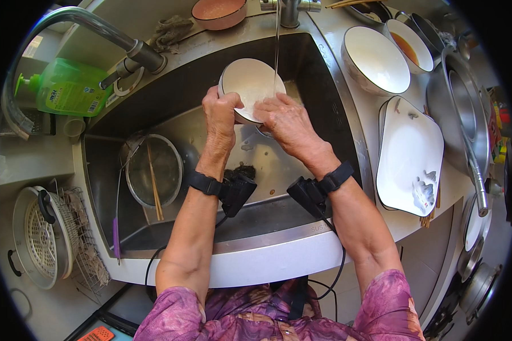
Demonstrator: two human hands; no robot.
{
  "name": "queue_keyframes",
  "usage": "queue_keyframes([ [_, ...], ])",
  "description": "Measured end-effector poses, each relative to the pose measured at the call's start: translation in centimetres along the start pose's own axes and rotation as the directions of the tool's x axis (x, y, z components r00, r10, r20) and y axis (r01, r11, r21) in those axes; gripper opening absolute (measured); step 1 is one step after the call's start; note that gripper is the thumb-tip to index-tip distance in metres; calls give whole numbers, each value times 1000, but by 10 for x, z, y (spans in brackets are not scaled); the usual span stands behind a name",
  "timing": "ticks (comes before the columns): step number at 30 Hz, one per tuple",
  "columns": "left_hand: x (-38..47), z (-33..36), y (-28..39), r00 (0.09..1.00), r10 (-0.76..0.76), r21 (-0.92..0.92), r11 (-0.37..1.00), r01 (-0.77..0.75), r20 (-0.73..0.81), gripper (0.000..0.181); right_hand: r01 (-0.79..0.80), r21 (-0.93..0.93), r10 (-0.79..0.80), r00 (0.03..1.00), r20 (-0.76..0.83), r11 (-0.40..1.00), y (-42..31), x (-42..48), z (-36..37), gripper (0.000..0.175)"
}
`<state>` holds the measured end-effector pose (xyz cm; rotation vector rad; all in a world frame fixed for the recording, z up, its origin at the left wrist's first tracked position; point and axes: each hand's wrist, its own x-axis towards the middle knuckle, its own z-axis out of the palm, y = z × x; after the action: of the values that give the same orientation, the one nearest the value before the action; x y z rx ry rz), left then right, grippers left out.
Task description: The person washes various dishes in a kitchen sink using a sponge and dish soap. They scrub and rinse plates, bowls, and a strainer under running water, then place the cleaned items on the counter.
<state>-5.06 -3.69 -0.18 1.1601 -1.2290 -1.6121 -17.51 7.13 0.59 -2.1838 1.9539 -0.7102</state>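
A white ceramic bowl [251,83] with a dark rim is tilted above the stainless steel sink [290,170]. My left hand [222,106] grips its left side, thumb over the rim. Against the inside of the bowl, at its near right, lie the fingers of my right hand [281,117]; whether this hand also grips the rim is hidden. A thin stream of water [277,47] runs down from the tap [290,13] to the bowl's right side. In the sink's left part stands a round metal pot [153,170] with liquid and wooden chopsticks [153,183] in it.
To the right are a large white bowl [375,59], a bowl of brown liquid [405,49], white plates [409,157] and a metal wok [456,102]. At left are a green soap bottle [72,87], a curved spout [81,21] and a steamer [42,238]. A pink bowl [219,15] stands behind.
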Motion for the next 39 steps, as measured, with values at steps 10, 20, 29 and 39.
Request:
queue_keyframes([
  [10,-3,1,4,1000,-20,18,1000,20,-14,35,-46,102,44,999,22,994,2,1,8,20],
  [20,-3,0,4,999,-45,12,999,46,-25,31,-100,65,94,992,88,993,2,-1,4,23],
  [29,-4,2,6,997,-78,34,996,78,-16,29,31,27,-30,999,-38,999,3,-4,5,16],
  [39,-2,-3,8,999,-45,153,987,43,7,31,92,82,-76,980,-182,992,-2,-1,8,18],
])
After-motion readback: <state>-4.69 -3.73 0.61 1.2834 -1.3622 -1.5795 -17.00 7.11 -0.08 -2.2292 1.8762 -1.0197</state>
